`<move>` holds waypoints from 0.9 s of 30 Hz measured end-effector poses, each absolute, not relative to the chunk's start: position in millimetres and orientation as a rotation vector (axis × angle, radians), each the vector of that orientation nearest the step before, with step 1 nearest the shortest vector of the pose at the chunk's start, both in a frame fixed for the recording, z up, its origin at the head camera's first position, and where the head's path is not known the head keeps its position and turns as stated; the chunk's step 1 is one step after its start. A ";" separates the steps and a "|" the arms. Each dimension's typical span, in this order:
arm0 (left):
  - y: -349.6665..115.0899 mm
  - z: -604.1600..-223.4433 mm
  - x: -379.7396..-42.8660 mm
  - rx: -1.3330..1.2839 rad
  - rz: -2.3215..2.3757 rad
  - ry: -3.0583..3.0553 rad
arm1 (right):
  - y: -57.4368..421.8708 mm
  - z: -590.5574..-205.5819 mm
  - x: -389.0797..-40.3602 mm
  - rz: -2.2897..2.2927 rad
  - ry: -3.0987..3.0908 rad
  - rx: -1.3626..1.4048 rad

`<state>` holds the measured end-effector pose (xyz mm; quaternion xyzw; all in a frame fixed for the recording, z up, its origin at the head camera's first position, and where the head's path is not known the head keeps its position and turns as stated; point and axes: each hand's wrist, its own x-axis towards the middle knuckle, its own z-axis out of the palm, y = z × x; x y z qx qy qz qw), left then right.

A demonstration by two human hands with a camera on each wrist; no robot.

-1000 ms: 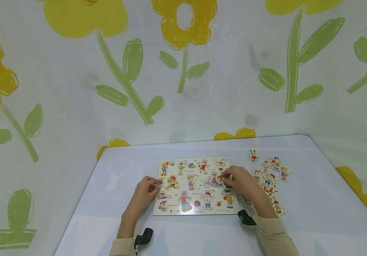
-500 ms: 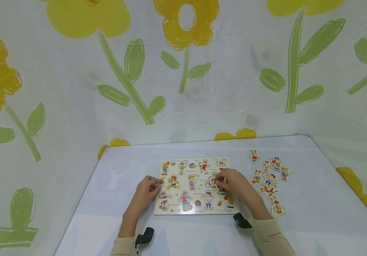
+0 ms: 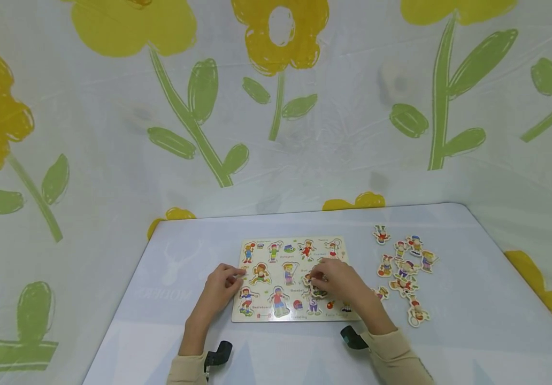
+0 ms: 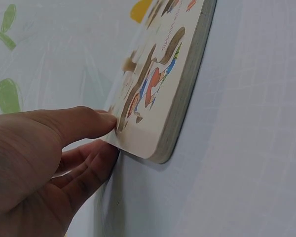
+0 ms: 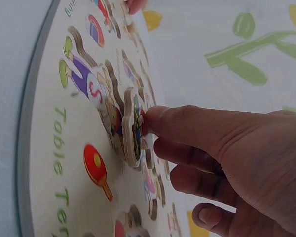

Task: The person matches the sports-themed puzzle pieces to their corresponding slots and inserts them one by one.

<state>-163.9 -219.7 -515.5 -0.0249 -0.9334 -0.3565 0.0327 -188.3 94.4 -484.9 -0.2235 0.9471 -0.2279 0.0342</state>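
Observation:
A pale wooden peg-style puzzle board (image 3: 319,317), printed with children playing sports, lies mid-table. My left hand (image 3: 220,286) pinches its left edge; in the left wrist view the thumb (image 4: 98,123) lies on top near the corner and the fingers curl below. My right hand (image 3: 340,278) is over the right half of the board. It grips a thick wooden puzzle piece (image 5: 133,128) between thumb and fingers, tilted on edge close over the board. Part of the piece's printed side is hidden by the thumb. A red table-tennis bat print (image 5: 96,168) shows beside it.
Several loose figure pieces (image 3: 406,269) lie in a group right of the board, some overlapping. One piece (image 3: 381,234) lies farther back, and another (image 3: 381,292) is partly behind the right wrist. A flower-printed sheet (image 3: 343,117) hangs behind the table.
My right hand has moved left over the board, carrying the puzzle piece from the right edge toward the middle. The left hand has stayed at the board's left edge.

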 end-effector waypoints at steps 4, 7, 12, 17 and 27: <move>-219.8 -515.9 -164.0 -0.077 -1.093 -2.872 | 85.1 -484.3 -185.9 -0.680 2.902 -0.670; -220.0 -515.9 -163.8 -0.075 -1.096 -2.874 | 77.8 -483.9 -184.6 -0.675 2.897 -0.682; -219.8 -515.7 -163.4 -0.077 -1.095 -2.875 | 66.7 -484.3 -182.3 -0.689 2.911 -0.768; -219.6 -514.8 -163.5 -0.074 -1.083 -2.875 | 55.7 -484.3 -180.1 -0.699 2.907 -0.835; -219.4 -513.9 -163.1 -0.063 -1.090 -2.884 | 31.5 -487.5 -176.5 -0.713 2.864 -0.874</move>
